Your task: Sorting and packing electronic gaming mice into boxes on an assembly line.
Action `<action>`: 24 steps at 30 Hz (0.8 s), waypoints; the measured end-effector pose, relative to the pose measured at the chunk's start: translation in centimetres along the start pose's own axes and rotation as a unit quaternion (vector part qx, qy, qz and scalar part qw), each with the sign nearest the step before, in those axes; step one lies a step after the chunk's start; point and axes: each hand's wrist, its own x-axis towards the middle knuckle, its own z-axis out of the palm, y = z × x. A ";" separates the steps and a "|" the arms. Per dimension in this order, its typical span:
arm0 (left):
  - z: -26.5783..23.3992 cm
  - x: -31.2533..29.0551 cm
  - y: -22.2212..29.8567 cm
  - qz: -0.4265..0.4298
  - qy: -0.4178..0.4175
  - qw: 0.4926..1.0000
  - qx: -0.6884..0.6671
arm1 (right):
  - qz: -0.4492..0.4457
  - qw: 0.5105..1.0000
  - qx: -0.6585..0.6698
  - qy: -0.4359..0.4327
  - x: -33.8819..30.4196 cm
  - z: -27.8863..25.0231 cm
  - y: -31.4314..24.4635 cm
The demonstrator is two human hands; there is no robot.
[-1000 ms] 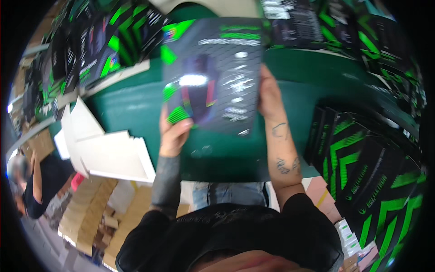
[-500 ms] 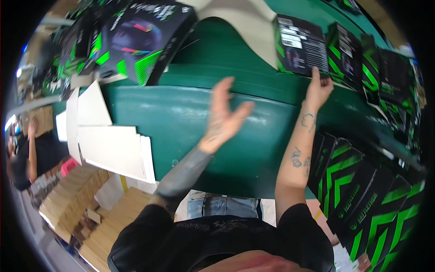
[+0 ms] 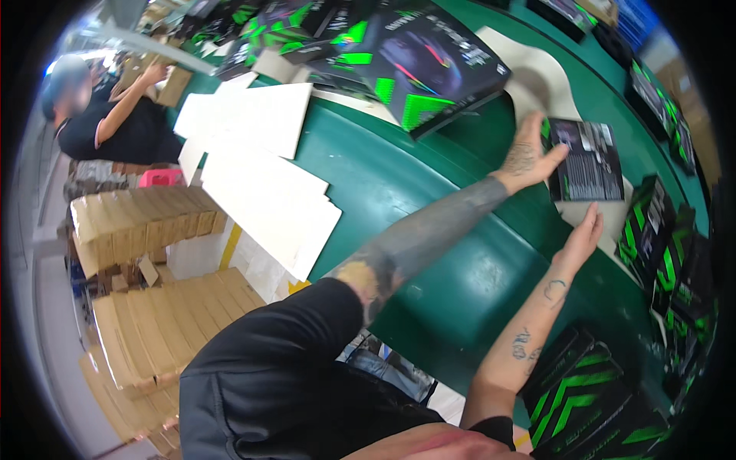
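Note:
A small black box with green accents (image 3: 589, 162) lies on a cream sheet at the right, its printed panel face up. My left hand (image 3: 527, 159) reaches across to its left side, fingers spread and thumb over the box's edge. Just below the box's near edge is my right hand (image 3: 580, 239), its fingers stretched out and the fingertips close to that edge. Whether they touch it I cannot tell. To the left of my left hand rests a larger black box (image 3: 437, 65) picturing a computer mouse with coloured lights.
White cardboard sheets (image 3: 264, 195) overlap on the left of the green table (image 3: 445, 261). Black-and-green boxes (image 3: 652, 222) stand at the right, with more (image 3: 583, 391) at lower right. Brown cartons (image 3: 176, 322) are stacked at lower left. Another person (image 3: 123, 126) works at far left.
The view has turned, shifting the table's contents. My left hand has moved from over the table's middle to the small box's left side. My right hand stays by its near edge.

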 end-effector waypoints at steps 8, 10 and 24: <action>-0.5 2.3 0.4 -0.088 -0.103 0.990 -0.050 | -0.059 0.993 0.051 -0.091 -0.2 1.8 1.8; -2.6 -1.4 4.1 0.037 -0.134 0.990 -0.036 | -0.101 0.985 0.116 -0.079 -1.4 -1.1 0.3; -12.0 -5.6 11.5 -0.095 -0.173 0.968 -0.153 | 0.019 0.856 0.437 -0.275 -5.6 -1.8 -2.6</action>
